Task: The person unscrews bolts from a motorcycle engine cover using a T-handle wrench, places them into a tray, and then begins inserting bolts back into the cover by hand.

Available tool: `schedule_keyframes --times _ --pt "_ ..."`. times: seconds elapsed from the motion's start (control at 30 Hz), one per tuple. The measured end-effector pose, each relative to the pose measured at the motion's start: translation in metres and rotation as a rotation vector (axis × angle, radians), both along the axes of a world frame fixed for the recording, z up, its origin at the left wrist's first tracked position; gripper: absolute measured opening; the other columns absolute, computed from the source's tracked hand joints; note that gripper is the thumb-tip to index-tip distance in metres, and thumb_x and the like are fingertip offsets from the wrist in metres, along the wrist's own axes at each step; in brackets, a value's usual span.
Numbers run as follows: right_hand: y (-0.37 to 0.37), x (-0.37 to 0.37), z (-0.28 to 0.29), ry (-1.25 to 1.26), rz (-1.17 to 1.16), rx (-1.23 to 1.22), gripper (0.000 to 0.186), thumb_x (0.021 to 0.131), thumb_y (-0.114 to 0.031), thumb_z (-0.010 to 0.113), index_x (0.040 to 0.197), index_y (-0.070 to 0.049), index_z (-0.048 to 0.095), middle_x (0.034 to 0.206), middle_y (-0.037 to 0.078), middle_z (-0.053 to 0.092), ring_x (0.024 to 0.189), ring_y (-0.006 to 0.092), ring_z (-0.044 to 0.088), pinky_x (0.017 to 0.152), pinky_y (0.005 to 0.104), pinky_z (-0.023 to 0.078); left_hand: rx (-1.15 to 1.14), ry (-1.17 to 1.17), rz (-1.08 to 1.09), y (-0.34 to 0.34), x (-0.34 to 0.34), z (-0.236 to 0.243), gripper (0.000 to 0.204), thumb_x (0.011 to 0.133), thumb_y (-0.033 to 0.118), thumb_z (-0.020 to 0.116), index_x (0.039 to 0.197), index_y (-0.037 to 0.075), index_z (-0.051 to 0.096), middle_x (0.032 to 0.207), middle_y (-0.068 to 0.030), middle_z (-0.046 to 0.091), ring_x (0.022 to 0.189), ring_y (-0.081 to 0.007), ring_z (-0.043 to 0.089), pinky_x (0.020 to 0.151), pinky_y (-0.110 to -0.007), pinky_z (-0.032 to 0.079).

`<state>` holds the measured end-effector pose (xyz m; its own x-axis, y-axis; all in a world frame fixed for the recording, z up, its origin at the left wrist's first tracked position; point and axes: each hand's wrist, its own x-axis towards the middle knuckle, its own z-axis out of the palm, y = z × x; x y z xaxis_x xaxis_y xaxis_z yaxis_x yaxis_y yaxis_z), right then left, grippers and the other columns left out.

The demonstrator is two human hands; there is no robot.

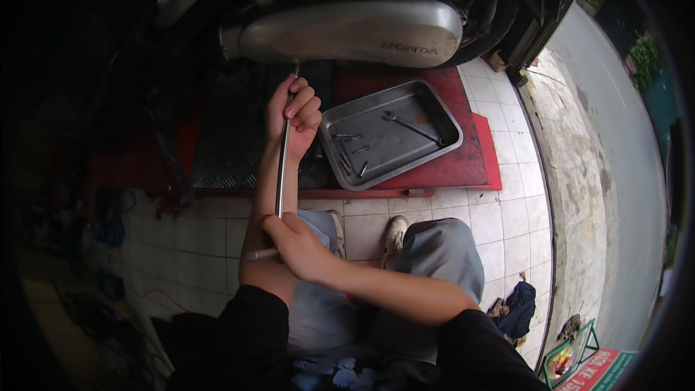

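Note:
My left hand (295,110) is wrapped round the upper shaft of a long T-handle wrench (282,174). The wrench's far end meets the underside of a silver engine cover (347,32) on a motorbike; the exact contact is hard to make out. Closer to me, my right hand (293,240) grips the crossbar end, crossing over my left forearm. Part of the crossbar sticks out to the left of the hand. Right of my left hand lies a metal tray (394,158), holding several bolts (361,150) and a combination spanner (416,128).
The tray rests on a red lift platform (470,163) with a dark treadplate section (224,163). My knees are bent below it, over white floor tiles (362,226). At the lower right sits a dark cloth bundle (517,309); beyond the tiles runs a road (622,101).

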<state>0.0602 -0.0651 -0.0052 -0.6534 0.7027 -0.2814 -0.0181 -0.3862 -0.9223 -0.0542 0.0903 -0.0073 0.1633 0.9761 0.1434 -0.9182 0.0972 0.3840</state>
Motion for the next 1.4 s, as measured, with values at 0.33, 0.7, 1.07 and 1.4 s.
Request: schedule_keyframes --times 0.33,0.7,1.07,1.4 --pt "-0.004 -0.003 -0.012 0.100 0.017 -0.041 0.037 0.096 -0.031 0.040 0.083 -0.001 0.057 0.076 0.004 0.055 0.068 0.0118 0.051 0.059 0.0270 0.041 -0.041 0.124 0.033 -0.001 -0.003 0.000 0.027 0.102 0.025 0.042 0.077 0.014 0.043 0.049 0.0064 0.029 0.040 -0.0058 0.023 0.036 -0.022 0.018" --pt "-0.005 -0.004 -0.007 0.351 0.063 -0.198 0.033 0.089 -0.025 0.039 0.065 -0.004 0.049 0.061 0.002 0.046 0.056 0.0100 0.042 0.055 0.0260 0.035 -0.144 0.424 0.080 -0.007 -0.010 0.008 0.028 0.102 0.030 0.041 0.078 0.015 0.043 0.049 0.0064 0.030 0.038 -0.0052 0.024 0.034 -0.022 0.018" --pt "0.000 0.003 0.000 0.930 0.225 -0.311 0.034 0.084 -0.026 0.038 0.057 -0.006 0.038 0.050 0.002 0.035 0.046 0.0104 0.032 0.047 0.0259 0.026 -0.175 0.519 0.101 -0.006 -0.003 0.016 0.029 0.103 0.029 0.041 0.079 0.013 0.044 0.050 0.0057 0.032 0.038 -0.0043 0.025 0.033 -0.021 0.018" --pt "0.004 -0.002 -0.015 1.071 0.277 -0.326 0.030 0.078 -0.028 0.042 0.056 -0.009 0.037 0.045 0.002 0.036 0.047 0.0154 0.029 0.054 0.0297 0.029 -0.196 0.667 0.206 -0.002 0.000 0.011 0.030 0.103 0.030 0.043 0.077 0.014 0.044 0.047 0.0057 0.033 0.034 -0.0043 0.025 0.030 -0.021 0.016"
